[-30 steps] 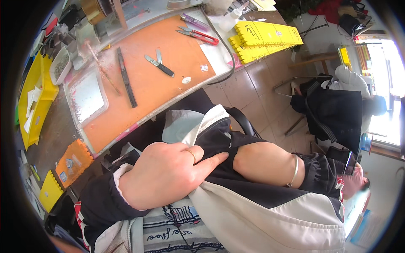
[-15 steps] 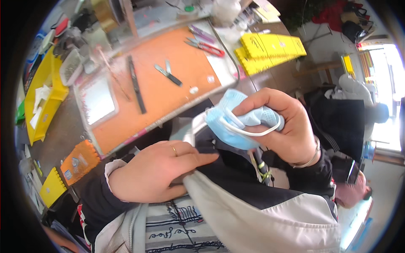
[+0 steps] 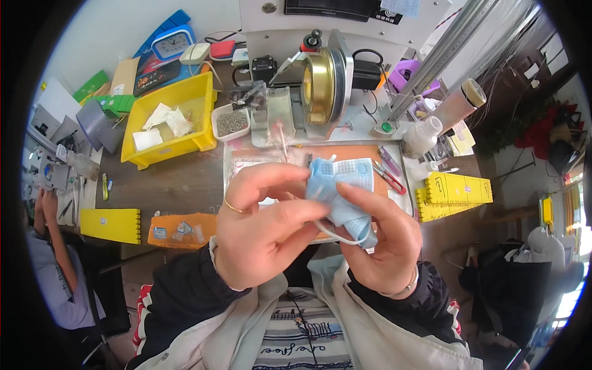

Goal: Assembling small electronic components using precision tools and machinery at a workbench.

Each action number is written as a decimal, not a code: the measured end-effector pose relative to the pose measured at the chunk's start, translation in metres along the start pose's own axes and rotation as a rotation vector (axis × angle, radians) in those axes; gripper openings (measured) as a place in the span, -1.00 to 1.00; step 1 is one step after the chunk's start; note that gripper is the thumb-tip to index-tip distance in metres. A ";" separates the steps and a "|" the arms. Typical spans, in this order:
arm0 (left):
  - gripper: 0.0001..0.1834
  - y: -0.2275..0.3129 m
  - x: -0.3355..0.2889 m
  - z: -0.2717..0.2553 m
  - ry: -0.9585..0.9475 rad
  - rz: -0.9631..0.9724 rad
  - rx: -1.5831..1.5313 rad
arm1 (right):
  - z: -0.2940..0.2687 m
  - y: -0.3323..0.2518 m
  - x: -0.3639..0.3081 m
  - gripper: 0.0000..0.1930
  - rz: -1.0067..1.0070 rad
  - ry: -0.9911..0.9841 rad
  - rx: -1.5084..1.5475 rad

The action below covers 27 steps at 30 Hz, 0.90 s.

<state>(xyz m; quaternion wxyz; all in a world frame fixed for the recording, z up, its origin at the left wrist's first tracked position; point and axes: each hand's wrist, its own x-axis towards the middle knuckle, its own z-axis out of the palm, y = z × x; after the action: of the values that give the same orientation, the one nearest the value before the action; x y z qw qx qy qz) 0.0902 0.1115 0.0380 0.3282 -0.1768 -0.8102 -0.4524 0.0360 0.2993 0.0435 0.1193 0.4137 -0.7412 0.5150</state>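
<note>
A light-blue disposable face mask (image 3: 336,197), crumpled and partly folded, is held up in front of my chest. My right hand (image 3: 388,240) grips its lower right part, thumb on the near side and fingers behind. From the other side my left hand (image 3: 262,222), with a ring on one finger, pinches the mask's left edge; its thumb tip is slightly blurred. A white ear loop (image 3: 333,233) curves out beneath the mask between both hands. Part of the mask is hidden by my fingers.
Behind my hands is an orange mat (image 3: 357,152) with red-handled snips (image 3: 390,179). A gold-rimmed machine wheel (image 3: 317,89) stands beyond. Around it are a yellow bin (image 3: 200,117), a tub of small parts (image 3: 232,122) and yellow boards (image 3: 456,190). Another person (image 3: 55,265) sits far left.
The view has swung to face the bench squarely. My left hand, earlier low beside the jacket and apart from the mask's body, has come up to the mask. The right hand keeps hold.
</note>
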 end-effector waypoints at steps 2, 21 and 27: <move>-0.70 -0.006 0.002 -0.010 -0.056 -0.030 0.036 | 0.002 -0.001 0.002 -0.39 0.070 -0.008 0.105; -0.70 -0.040 0.005 -0.042 -0.070 -0.440 -1.437 | -0.020 0.038 0.001 -0.89 0.382 0.118 0.600; -0.58 -0.049 -0.003 -0.052 -0.011 -0.371 -1.506 | -0.029 0.036 0.005 -0.62 0.483 -0.033 0.911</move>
<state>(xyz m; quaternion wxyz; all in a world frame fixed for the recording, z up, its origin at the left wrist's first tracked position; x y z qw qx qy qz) 0.0828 0.0419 0.0253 0.0344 -0.2157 -0.3023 -0.9278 -0.0015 0.3264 0.0353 -0.2069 0.2489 -0.5178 0.7919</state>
